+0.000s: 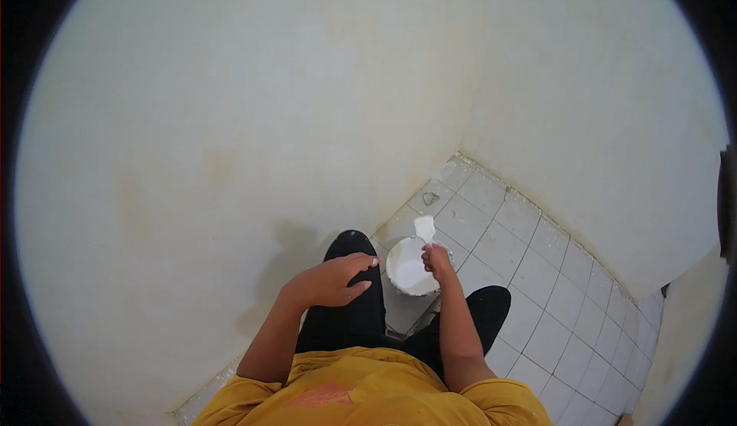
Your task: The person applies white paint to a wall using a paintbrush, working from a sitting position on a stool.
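Observation:
My right hand [436, 262] is closed round the handle of a paintbrush [424, 229], whose head is coated white and points away from me. Below it, a round bucket [392, 276] of white paint [411, 272] stands on the floor between my knees. The brush head is over the bucket's far rim; I cannot tell how high above it. My left hand [342, 279] hovers by my left knee with thumb and fingers apart, holding nothing. Its fingertips point toward the bucket.
A pale wall [230, 119] with yellowish stains rises close on my left. Another wall [599, 119] meets it at a corner ahead. White floor tiles [530, 288] spread to the right, with paint specks along the wall's foot. A small loop-shaped item [431, 198] lies near the corner.

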Tool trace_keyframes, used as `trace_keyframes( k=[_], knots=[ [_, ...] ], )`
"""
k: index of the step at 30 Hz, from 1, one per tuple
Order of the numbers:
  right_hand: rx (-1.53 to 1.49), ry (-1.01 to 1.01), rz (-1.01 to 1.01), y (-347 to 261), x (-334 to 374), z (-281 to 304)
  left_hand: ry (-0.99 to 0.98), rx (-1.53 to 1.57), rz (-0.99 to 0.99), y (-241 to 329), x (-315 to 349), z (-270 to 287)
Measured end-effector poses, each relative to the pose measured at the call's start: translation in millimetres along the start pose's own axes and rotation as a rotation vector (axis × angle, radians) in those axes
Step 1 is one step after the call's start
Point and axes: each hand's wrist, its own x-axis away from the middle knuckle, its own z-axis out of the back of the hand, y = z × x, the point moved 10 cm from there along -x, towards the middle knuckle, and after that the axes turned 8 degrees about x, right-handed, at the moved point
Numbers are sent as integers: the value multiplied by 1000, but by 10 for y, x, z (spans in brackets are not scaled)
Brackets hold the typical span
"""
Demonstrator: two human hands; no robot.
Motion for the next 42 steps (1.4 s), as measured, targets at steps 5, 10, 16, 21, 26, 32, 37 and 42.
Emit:
trace_keyframes(
  k=[5,10,16,21,26,32,37,42],
  knots=[
    [407,117,447,-1743,282,-220,241,-141,-183,238,62,578],
    [730,200,1055,-3861,1181,-1076,728,-81,-333,422,294,1272],
    [961,558,1585,-5446,2315,-2020,1048,169,-243,356,516,1669],
    [1116,803,1893,-5753,2518,-2622,1032,30,-197,441,701,1806],
    [1494,738,1932,-5374,2096,-2940,1027,22,-108,295,821,1852],
    [1709,461,1751,-4757,1716,-2785,1030,93,-74,95,838,1828],
    [1680,447,1592,-5167,1883,-2760,1004,12,-124,230,806,1791],
    [1374,659,1829,-6128,2628,-2934,942,-100,-229,542,758,1985]
  ],
)
